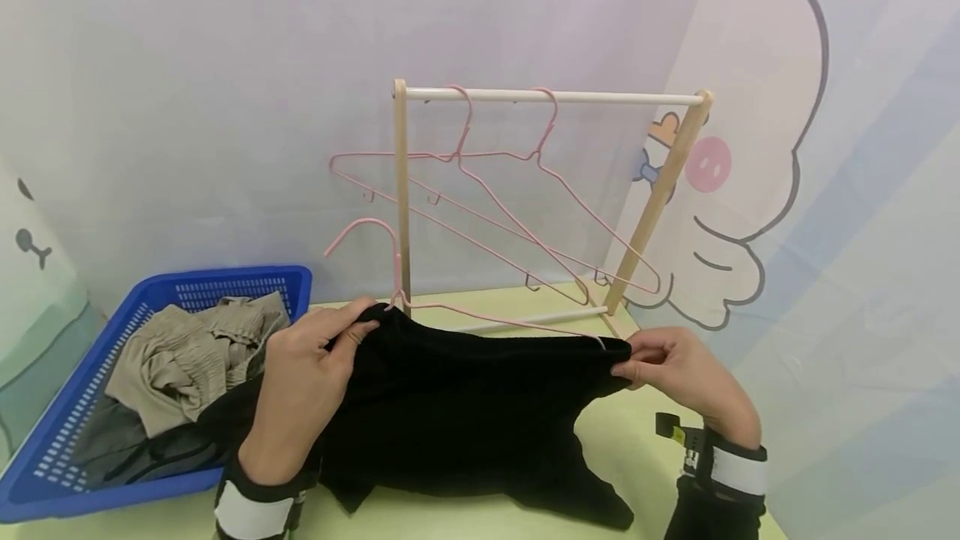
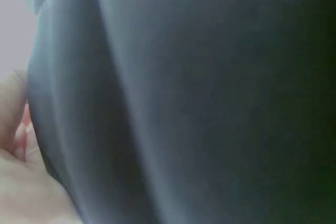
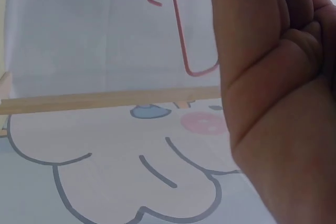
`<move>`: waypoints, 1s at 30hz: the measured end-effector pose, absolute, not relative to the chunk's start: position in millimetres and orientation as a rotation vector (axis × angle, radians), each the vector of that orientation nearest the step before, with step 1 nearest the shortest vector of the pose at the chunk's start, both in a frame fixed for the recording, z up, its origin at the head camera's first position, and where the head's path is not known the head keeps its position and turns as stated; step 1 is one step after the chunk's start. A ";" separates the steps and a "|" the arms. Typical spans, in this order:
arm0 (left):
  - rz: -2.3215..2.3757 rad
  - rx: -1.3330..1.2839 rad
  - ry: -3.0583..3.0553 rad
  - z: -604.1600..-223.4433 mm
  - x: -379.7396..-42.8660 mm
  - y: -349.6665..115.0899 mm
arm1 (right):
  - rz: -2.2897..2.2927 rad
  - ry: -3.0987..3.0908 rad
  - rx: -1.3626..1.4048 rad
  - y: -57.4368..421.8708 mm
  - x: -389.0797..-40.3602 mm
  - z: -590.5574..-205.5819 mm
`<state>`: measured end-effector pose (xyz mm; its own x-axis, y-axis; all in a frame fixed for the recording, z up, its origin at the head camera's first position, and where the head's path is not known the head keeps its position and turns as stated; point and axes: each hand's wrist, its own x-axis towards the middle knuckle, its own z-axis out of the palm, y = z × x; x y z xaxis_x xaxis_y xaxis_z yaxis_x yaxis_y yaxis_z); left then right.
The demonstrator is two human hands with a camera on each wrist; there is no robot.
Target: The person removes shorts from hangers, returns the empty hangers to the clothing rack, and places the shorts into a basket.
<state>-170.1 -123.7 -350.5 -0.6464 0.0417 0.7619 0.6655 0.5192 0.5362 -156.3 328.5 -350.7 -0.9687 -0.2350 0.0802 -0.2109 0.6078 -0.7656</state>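
Note:
A black garment [image 1: 465, 407] hangs stretched between both hands in the head view, its lower part reaching down to the table. My left hand [image 1: 307, 382] pinches its top edge near the neckline, thumb against fingers. At the other end, my right hand [image 1: 682, 373] pinches the garment's upper right corner. A pink hanger [image 1: 465, 311] sits partly inside, its hook standing above the neckline and one arm running to the right corner. Dark cloth [image 2: 199, 98] fills most of the left wrist view. The right wrist view shows the right palm [image 3: 278, 77], with the fingertips out of sight.
Behind the garment stands a small wooden rack [image 1: 402, 190] with a white rail [image 1: 600, 97]. Two pink hangers [image 1: 498, 219] hang from it. At left, a blue basket [image 1: 150, 490] holds a beige garment [image 1: 195, 357] and dark clothes [image 1: 112, 440]. Beneath lies a pale green table [image 1: 637, 440].

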 end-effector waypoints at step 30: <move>-1.255 -0.617 -1.978 -343.2 -161.5 -125.8 | -1.046 2.444 -0.491 291.7 -193.2 -383.3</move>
<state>-161.5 -125.8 -343.2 -0.6386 0.0226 0.7692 0.7057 0.4159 0.5736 -193.2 291.7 -383.3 -0.8427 -0.4768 -0.2498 -0.1484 0.6518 -0.7437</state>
